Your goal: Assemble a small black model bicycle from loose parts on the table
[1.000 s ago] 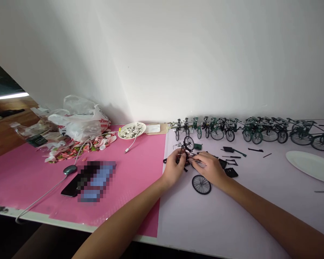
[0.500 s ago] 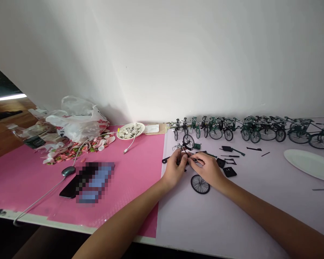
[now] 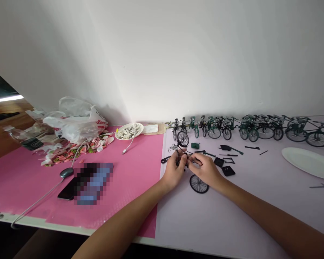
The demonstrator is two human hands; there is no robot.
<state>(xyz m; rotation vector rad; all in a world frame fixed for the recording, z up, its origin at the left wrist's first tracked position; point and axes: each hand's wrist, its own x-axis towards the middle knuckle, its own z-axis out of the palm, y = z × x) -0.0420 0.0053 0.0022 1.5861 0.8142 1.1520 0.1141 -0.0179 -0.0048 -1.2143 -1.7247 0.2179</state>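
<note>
My left hand is closed around a partly built model bicycle, whose front wheel and silver handlebars stick out above the fingers. Most of its dark frame is hidden by my hands. Close against it on the right, my right hand has thumb and fingertips pinched together at the frame; the small piece between them is too hidden to name. A loose spoked wheel lies flat on the table just below my hands. Left of my fingers lies a black flat tool or part.
Finished-looking model bicycles stand along the wall. Black parts and a green piece lie around my hands. A white oval plate is at right. On the pink side are a phone, a cable, a dish of small parts and plastic bags.
The model bicycle has turned slightly in my hands: its wheel has shifted left and up, and more of the handlebars shows. Both hands stay at nearly the same spot.
</note>
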